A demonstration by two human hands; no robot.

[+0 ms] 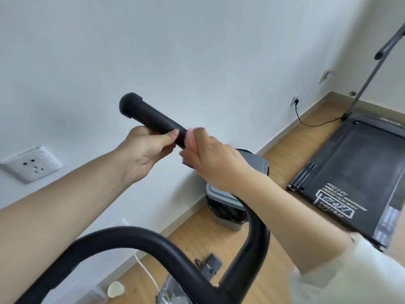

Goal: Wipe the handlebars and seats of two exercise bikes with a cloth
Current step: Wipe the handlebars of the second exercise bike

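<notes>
A black exercise-bike handlebar point(149, 115) rises up and to the left, ending in a rounded foam grip. My left hand point(145, 148) grips the foam from below, thumb across its front. Directly to its right, my right hand point(210, 159) is curled round the same bar, with a pale pink cloth point(190, 137) pinched between its fingers and the grip. The bar's lower curved tubes point(256, 233) loop toward the bottom of the view. No seat is visible.
A white wall with a socket point(32, 164) stands close behind the bar. A grey bin point(225, 207) with a black liner sits on the wooden floor below. A black treadmill point(350, 167) with a grey upright pole lies at the right.
</notes>
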